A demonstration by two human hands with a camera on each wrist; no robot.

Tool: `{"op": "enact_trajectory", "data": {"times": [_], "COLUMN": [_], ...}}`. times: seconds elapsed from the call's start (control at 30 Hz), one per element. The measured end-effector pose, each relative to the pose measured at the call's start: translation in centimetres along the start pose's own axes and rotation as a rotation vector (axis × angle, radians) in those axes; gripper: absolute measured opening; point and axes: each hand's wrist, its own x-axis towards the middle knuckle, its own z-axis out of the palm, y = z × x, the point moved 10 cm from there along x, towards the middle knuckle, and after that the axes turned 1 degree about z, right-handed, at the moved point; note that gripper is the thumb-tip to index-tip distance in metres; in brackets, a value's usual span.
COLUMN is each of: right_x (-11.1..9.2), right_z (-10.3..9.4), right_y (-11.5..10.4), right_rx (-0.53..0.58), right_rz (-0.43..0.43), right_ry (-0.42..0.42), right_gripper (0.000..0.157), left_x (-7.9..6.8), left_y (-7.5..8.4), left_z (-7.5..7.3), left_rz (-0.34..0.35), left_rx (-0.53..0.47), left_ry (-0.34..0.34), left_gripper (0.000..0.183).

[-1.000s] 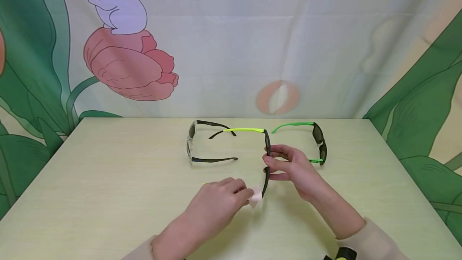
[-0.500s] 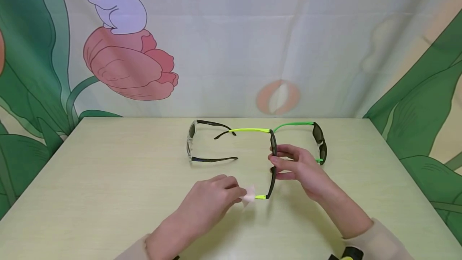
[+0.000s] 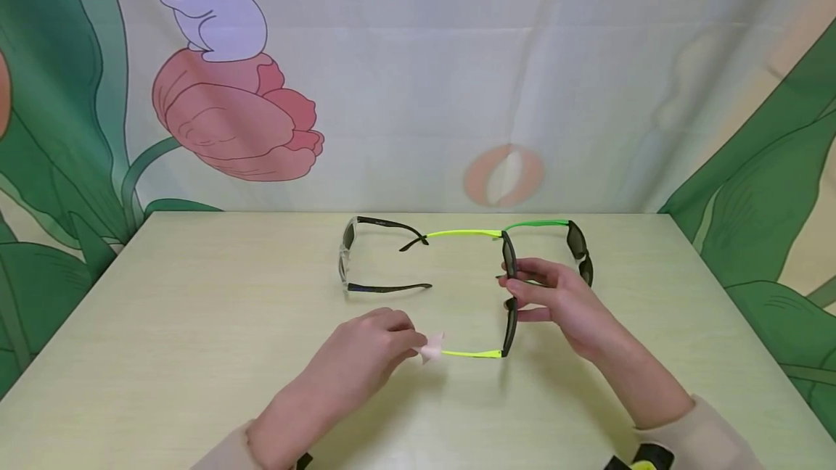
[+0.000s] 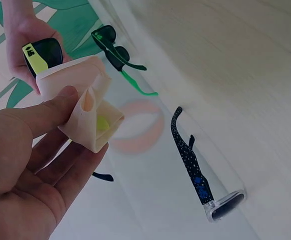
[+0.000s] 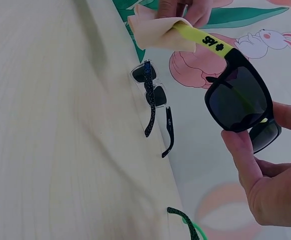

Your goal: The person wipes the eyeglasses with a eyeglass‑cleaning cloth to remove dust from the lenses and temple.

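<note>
Black sunglasses [image 3: 510, 332] with yellow-green temples are held above the table, both temples unfolded and pointing left. My right hand [image 3: 555, 296] pinches the frame near the bridge between thumb and fingers, as the right wrist view also shows. A pale pink cloth [image 3: 432, 347] is pinched in my left hand [image 3: 372, 347]. The left wrist view shows the cloth [image 4: 88, 95] folded around the near temple, with a bit of yellow showing inside the fold. That temple's tip is hidden by cloth and fingers.
Clear-framed sunglasses [image 3: 342, 252] with dark speckled temples rest on the table [image 3: 163, 354] at back centre, temples pointing right. Black sunglasses with green temples [image 3: 578, 241] lie at back right, partly behind my right hand. A printed curtain [image 3: 405, 93] hangs behind the table.
The held sunglasses and my right hand have shifted right. My left hand with the cloth has slid left along the near temple, uncovering more of its yellow-green length.
</note>
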Motion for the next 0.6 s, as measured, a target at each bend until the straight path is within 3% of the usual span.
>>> {"op": "enact_trajectory", "data": {"times": [0.23, 0.6], "right_x": [-0.1, 0.1], "right_z": [0.0, 0.9], "right_y": [0.3, 0.0], "right_rx": [0.009, 0.044], "right_rz": [0.009, -0.006], "right_ry": [-0.019, 0.003], "right_gripper": [0.058, 0.056], "left_x": [-0.2, 0.4], "left_y": [-0.5, 0.8], "left_z": [0.1, 0.2], "left_rz": [-0.019, 0.027], "left_rx": [-0.042, -0.005], "left_ry": [-0.022, -0.017], "left_gripper": [0.017, 0.015]}}
